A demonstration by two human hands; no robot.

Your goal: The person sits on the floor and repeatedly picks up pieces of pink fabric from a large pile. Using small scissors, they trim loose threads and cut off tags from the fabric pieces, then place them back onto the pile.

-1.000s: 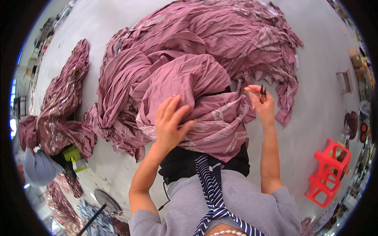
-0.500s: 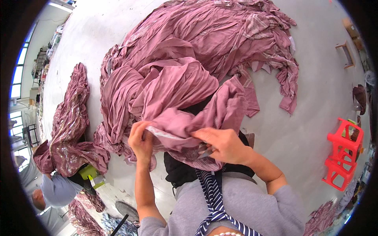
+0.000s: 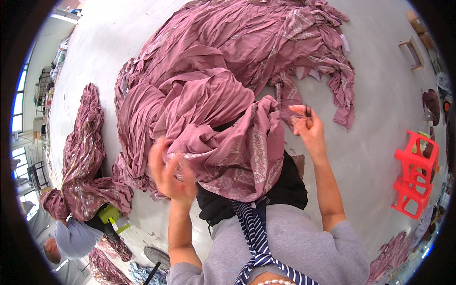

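Heaped pink-mauve cloth (image 3: 209, 99) with patterned bands lies before me, its near end across my lap. Over the left side of that end, my left hand (image 3: 173, 173) is raised, fingers apart and smeared by motion; nothing shows in it. My right hand (image 3: 308, 130) is lifted off the cloth on its right side, fingers curled. A small dark part of the thread snips (image 3: 308, 112) shows at those fingers; the rest is hidden by the hand. A patterned border (image 3: 259, 161) hangs over my knees.
At the left, a person (image 3: 78, 237) handles another length of pink cloth (image 3: 85, 152) beside a green stool (image 3: 111, 213). Red plastic stools (image 3: 415, 166) stand at the right. A small wooden frame (image 3: 412, 53) is at the far right, and more pink cloth (image 3: 392, 251) lies low right.
Both hands have let go of the cloth edge. The right hand moved up and right, the left slightly down and open. The cloth end has dropped onto my lap, showing its patterned border.
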